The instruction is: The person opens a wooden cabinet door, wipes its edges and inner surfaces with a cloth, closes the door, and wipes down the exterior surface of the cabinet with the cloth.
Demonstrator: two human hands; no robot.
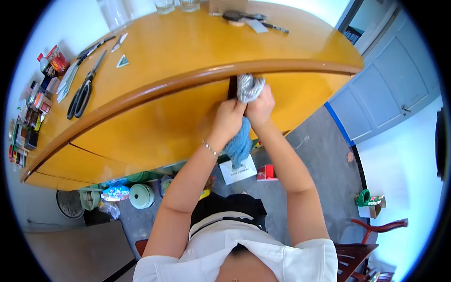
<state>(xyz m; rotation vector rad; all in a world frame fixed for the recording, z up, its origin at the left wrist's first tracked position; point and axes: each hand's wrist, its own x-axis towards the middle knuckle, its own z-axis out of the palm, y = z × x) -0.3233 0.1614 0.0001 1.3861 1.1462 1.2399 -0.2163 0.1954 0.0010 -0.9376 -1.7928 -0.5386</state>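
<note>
Cloth (239,143) is what I have in hand, up against the table's (155,51) front edge, beside a dark gap in the yellow panel. Its striped end stands up at the rim and its blue part hangs below my fists. My left hand (229,116) and right hand (260,104) are both closed on it, side by side, fingers bunched around the narrow middle; from this angle I can't tell whether they touch. I'd call this step gripping and working the fabric, and I judge that any change of hold calls for one fist to stay firm while the other loosens, so the soft length doesn't slip or twist.

On the tabletop I see scissors (86,89), lying with their blades away from me, and glasses (190,5) at the far edge; I can't make out what they hold. Off to my left are a red-capped bottle (44,66), dark inside, and a crowd of jars and small packs.

Down on the floor sit a lidded pot (141,196), its contents hidden, a white box (238,173) and a red box (267,173). Over by the right wall, a carton (377,210) has something green at its top.
</note>
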